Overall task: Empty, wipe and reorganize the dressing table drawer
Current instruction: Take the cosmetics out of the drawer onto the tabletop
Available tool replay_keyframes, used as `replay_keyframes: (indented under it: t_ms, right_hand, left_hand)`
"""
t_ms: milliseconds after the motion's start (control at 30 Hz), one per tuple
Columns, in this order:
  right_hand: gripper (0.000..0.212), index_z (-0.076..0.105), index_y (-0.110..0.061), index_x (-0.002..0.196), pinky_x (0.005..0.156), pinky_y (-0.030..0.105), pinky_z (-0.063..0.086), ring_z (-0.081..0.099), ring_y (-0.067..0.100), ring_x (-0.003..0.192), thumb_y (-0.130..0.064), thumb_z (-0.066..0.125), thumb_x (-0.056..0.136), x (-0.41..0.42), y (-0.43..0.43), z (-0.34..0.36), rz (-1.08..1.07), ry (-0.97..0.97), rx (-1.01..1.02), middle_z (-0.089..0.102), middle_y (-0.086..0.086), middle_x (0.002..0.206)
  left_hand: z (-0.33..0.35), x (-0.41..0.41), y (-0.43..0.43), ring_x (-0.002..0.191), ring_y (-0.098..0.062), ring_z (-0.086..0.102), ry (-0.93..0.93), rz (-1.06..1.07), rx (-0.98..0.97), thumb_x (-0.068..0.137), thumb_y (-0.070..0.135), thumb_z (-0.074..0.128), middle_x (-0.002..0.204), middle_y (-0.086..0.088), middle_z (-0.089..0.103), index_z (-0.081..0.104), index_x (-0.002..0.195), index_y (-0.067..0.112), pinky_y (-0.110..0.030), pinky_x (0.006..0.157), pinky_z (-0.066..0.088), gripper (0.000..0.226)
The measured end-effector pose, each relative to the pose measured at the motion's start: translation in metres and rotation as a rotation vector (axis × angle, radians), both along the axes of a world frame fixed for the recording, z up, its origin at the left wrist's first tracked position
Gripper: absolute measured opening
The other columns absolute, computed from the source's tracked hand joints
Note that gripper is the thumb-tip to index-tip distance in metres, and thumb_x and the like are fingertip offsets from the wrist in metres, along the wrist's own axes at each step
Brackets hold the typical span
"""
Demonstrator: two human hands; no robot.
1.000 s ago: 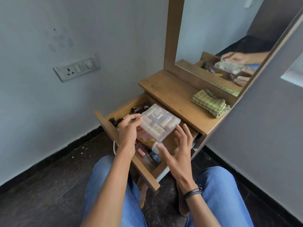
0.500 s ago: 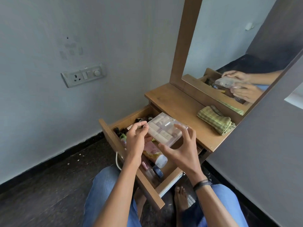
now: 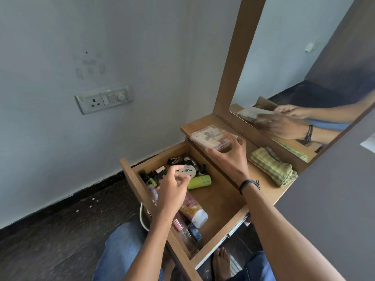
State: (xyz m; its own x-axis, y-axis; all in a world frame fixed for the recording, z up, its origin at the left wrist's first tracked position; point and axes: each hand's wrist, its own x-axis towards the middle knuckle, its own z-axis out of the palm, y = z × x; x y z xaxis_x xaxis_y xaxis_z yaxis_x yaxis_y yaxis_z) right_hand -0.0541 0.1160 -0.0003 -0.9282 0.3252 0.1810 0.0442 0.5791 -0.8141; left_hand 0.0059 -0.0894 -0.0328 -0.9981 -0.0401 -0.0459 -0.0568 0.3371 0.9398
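Observation:
The wooden drawer (image 3: pixel 220 201) is pulled out over my lap. A clear plastic compartment box (image 3: pixel 210 136) lies on the dressing table top (image 3: pixel 263 185), at its left end. My right hand (image 3: pixel 230 159) grips the box's near edge with thumb and fingers. My left hand (image 3: pixel 172 188) hovers over the drawer's left half, fingers loosely curled and holding nothing. Beneath it lie a white nail polish tub (image 3: pixel 188 171), a green tube (image 3: pixel 199 181), a pink tube with a white cap (image 3: pixel 193 210), several small dark bottles (image 3: pixel 182 160) and glass bottles (image 3: pixel 191 235).
A folded green checked cloth (image 3: pixel 273 169) lies on the table top to the right of the box. The mirror (image 3: pixel 294 67) stands behind it and reflects both hands. A switch plate (image 3: pixel 103 99) is on the left wall. My knees and a bare foot (image 3: pixel 222 264) are under the drawer.
My right hand has carried the compartment box up out of the drawer onto the table top. My left hand has let go of it and stayed over the drawer.

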Motion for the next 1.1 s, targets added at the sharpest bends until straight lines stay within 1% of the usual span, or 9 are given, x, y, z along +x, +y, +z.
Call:
replay_keyframes:
  t_ms: [133,333,400,467,567,633,733,900,1100]
  right_hand:
    - [0.088,0.047,-0.039,0.143,0.116,0.046,0.037,0.036,0.024,0.138,-0.061,0.082,0.065,-0.021,0.007,-0.002,0.002,-0.083,0.050,0.038,0.003,0.144]
    - [0.069,0.053,-0.037,0.133,0.116,0.041,0.028,0.025,0.026,0.145,-0.056,0.082,0.073,-0.045,0.016,-0.001,-0.004,-0.155,0.154,0.031,0.008,0.154]
    - [0.074,0.052,-0.035,0.137,0.118,0.042,0.027,0.023,0.026,0.146,-0.058,0.081,0.073,-0.051,0.019,-0.002,-0.023,-0.164,0.167,0.029,0.008,0.157]
    - [0.082,0.049,-0.032,0.145,0.119,0.044,0.028,0.022,0.026,0.148,-0.062,0.079,0.074,-0.056,0.021,-0.004,-0.043,-0.177,0.177,0.025,0.007,0.159]
    - [0.084,0.050,-0.028,0.148,0.119,0.042,0.031,0.026,0.024,0.147,-0.064,0.076,0.077,-0.059,0.023,-0.007,-0.062,-0.166,0.181,0.020,0.000,0.159]
    - [0.081,0.051,-0.025,0.147,0.118,0.041,0.034,0.034,0.025,0.142,-0.063,0.074,0.079,-0.061,0.023,-0.008,-0.070,-0.153,0.193,0.023,-0.002,0.155]
    - [0.080,0.051,-0.026,0.147,0.115,0.041,0.038,0.040,0.024,0.135,-0.065,0.071,0.081,-0.062,0.023,-0.009,-0.070,-0.141,0.223,0.030,-0.002,0.144]
    - [0.077,0.050,-0.026,0.146,0.114,0.042,0.039,0.038,0.025,0.134,-0.065,0.069,0.083,-0.063,0.021,-0.010,-0.064,-0.138,0.255,0.030,0.000,0.141]
    - [0.077,0.047,-0.024,0.148,0.113,0.047,0.040,0.036,0.028,0.135,-0.065,0.067,0.086,-0.060,0.018,-0.008,-0.068,-0.156,0.301,0.028,0.002,0.143]
  left_hand:
    - [-0.006,-0.002,0.003,0.084,0.008,0.060,0.026,-0.043,-0.085,0.096,0.022,0.065,0.109,0.013,0.067,0.057,0.122,0.028,-0.004,0.058,0.041,0.027]
    - [-0.009,-0.003,0.004,0.088,0.024,0.050,0.005,-0.074,-0.108,0.097,0.024,0.063,0.113,0.012,0.066,0.057,0.120,0.027,-0.005,0.060,0.041,0.024]
    - [-0.010,-0.003,0.003,0.090,0.027,0.048,-0.001,-0.084,-0.120,0.097,0.026,0.063,0.114,0.016,0.065,0.056,0.116,0.031,-0.008,0.062,0.039,0.021]
    - [-0.010,-0.003,0.003,0.091,0.025,0.048,-0.006,-0.099,-0.126,0.098,0.028,0.062,0.113,0.018,0.065,0.055,0.116,0.034,-0.009,0.063,0.037,0.021]
    - [-0.010,-0.004,0.003,0.092,0.022,0.048,-0.021,-0.117,-0.126,0.098,0.028,0.061,0.111,0.019,0.064,0.055,0.118,0.034,-0.009,0.064,0.037,0.022]
    - [-0.011,-0.004,0.003,0.091,0.021,0.049,-0.023,-0.119,-0.131,0.097,0.029,0.062,0.110,0.017,0.065,0.056,0.120,0.032,-0.015,0.067,0.040,0.023]
    - [-0.011,-0.004,0.004,0.088,0.017,0.052,-0.035,-0.124,-0.146,0.098,0.030,0.061,0.111,0.016,0.064,0.056,0.122,0.031,-0.013,0.065,0.038,0.025]
    - [-0.009,-0.003,0.005,0.088,0.011,0.053,-0.038,-0.125,-0.154,0.099,0.030,0.061,0.112,0.015,0.064,0.056,0.124,0.030,-0.009,0.062,0.036,0.026]
    - [-0.010,-0.003,0.005,0.091,0.008,0.055,-0.048,-0.131,-0.139,0.098,0.030,0.062,0.113,0.014,0.064,0.057,0.124,0.029,-0.012,0.065,0.040,0.027]
